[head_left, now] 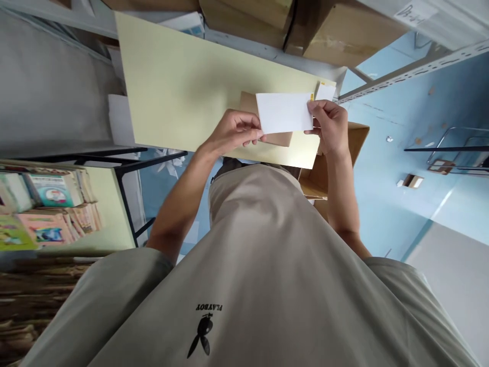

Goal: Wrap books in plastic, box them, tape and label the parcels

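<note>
I hold a white sheet [284,112] between both hands, above the near edge of the pale yellow table [179,81]. My left hand [236,131] pinches the sheet's left edge — thumb and fingertips pressed together on the paper, the other fingers curled under. My right hand [330,126] grips the right edge the same way, thumb on top, fingers folded behind. The sheet is flat and blank on the side I see, tilted a little, its long side running left to right.

Just under the sheet lies a brown envelope [267,133] on the table; the sheet covers most of it, so only its left end and its lower strip show. I cannot tell whether the sheet touches it. Beyond my right hand, near the table's far right corner, sits a small white slip [325,92] with a bit of yellow [312,96] beside it.

An open cardboard box [357,137] stands to the right of the table, partly behind my right forearm. More brown cartons [336,30] are stacked past the table's far edge, by a grey metal shelf rail [416,69]. To my left, stacks of books [49,204] fill another table with a black frame [126,173]. The floor [397,214] is light blue — a small box [412,181] lies on it, well apart from me. My grey shirt [267,275] fills the lower part of the view.
</note>
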`<state>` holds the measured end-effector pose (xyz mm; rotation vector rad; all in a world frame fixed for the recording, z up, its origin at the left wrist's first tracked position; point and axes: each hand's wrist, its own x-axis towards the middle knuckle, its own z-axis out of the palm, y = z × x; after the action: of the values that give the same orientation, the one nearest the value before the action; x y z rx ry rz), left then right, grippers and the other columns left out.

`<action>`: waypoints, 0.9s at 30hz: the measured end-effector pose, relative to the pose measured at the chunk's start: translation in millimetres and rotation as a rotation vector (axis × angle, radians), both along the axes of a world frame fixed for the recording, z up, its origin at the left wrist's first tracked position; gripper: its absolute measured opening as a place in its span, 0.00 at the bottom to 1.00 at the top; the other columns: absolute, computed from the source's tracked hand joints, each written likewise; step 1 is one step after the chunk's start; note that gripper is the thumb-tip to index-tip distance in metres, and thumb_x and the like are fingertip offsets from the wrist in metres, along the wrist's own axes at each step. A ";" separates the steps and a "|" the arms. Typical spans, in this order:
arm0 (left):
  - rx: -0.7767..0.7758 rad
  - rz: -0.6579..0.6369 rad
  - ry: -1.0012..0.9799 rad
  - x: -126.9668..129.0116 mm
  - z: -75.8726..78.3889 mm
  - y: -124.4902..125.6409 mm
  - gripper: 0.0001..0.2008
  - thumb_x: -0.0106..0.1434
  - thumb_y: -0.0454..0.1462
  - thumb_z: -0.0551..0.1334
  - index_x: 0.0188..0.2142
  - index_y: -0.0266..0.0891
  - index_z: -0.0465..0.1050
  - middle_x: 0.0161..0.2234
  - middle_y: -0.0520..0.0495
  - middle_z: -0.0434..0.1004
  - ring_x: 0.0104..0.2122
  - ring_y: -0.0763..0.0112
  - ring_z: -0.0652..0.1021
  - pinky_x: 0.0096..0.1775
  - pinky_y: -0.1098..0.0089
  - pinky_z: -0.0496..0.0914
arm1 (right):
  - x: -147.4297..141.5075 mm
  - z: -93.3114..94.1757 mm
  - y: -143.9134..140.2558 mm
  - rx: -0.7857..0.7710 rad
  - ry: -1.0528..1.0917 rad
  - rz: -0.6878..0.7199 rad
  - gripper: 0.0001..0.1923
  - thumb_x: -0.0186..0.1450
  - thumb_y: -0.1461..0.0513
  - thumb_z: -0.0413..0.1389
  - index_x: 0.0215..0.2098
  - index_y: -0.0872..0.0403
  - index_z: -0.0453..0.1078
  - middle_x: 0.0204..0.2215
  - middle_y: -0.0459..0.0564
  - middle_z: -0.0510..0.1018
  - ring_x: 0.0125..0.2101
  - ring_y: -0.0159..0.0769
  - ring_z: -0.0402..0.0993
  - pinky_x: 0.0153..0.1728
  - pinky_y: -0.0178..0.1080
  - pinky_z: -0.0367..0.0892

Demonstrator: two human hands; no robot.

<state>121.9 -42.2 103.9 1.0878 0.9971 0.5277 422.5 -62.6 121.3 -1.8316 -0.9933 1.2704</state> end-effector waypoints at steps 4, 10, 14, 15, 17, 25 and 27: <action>0.035 0.030 0.018 -56.9 1.6 11.4 0.05 0.65 0.35 0.75 0.33 0.41 0.83 0.33 0.47 0.88 0.32 0.69 0.84 0.34 0.69 0.76 | -73.1 7.8 8.7 0.148 -0.243 0.060 0.21 0.74 0.39 0.73 0.45 0.43 0.80 0.43 0.50 0.86 0.47 0.48 0.87 0.47 0.50 0.89; 0.055 0.012 0.024 -132.1 8.7 23.0 0.05 0.66 0.34 0.73 0.32 0.43 0.84 0.35 0.46 0.89 0.32 0.68 0.85 0.34 0.67 0.77 | -189.8 46.1 -12.6 0.255 -0.274 0.314 0.08 0.80 0.49 0.67 0.44 0.39 0.85 0.50 0.51 0.86 0.44 0.47 0.84 0.49 0.51 0.86; 0.108 -0.008 0.022 -167.3 13.0 22.7 0.05 0.65 0.35 0.74 0.32 0.42 0.83 0.33 0.47 0.87 0.35 0.67 0.86 0.36 0.68 0.77 | -244.7 51.7 -23.3 0.212 -0.297 0.342 0.05 0.78 0.52 0.71 0.44 0.40 0.86 0.47 0.50 0.86 0.40 0.45 0.83 0.48 0.51 0.85; 0.127 -0.013 0.024 -174.3 13.4 22.0 0.05 0.65 0.36 0.74 0.32 0.42 0.83 0.33 0.47 0.86 0.36 0.66 0.86 0.37 0.69 0.77 | -254.4 49.9 -24.7 0.211 -0.317 0.339 0.05 0.78 0.52 0.72 0.44 0.40 0.86 0.47 0.50 0.86 0.40 0.45 0.83 0.47 0.50 0.84; 0.168 -0.028 0.029 -186.5 12.6 20.6 0.06 0.66 0.38 0.74 0.32 0.41 0.83 0.33 0.47 0.86 0.37 0.65 0.87 0.37 0.69 0.77 | -269.1 44.6 -27.0 0.212 -0.354 0.336 0.07 0.77 0.50 0.73 0.45 0.41 0.86 0.46 0.49 0.86 0.41 0.45 0.83 0.44 0.47 0.83; 0.384 -0.079 0.033 -213.5 3.9 18.4 0.08 0.67 0.43 0.72 0.35 0.42 0.84 0.33 0.49 0.87 0.34 0.67 0.85 0.37 0.68 0.77 | -294.5 32.1 -30.1 0.348 -0.488 0.453 0.10 0.82 0.51 0.66 0.47 0.47 0.83 0.46 0.52 0.85 0.40 0.41 0.80 0.42 0.44 0.80; 0.405 -0.075 0.057 -215.5 1.6 18.2 0.08 0.67 0.43 0.72 0.35 0.42 0.84 0.33 0.49 0.88 0.34 0.66 0.85 0.38 0.67 0.77 | -297.2 29.2 -26.8 0.343 -0.508 0.461 0.09 0.82 0.53 0.65 0.46 0.48 0.82 0.44 0.51 0.84 0.40 0.40 0.80 0.43 0.43 0.80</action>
<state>-93.7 -24.0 105.4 1.5012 0.9159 0.6574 125.3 -89.4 150.6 -1.7358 -1.8691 0.8023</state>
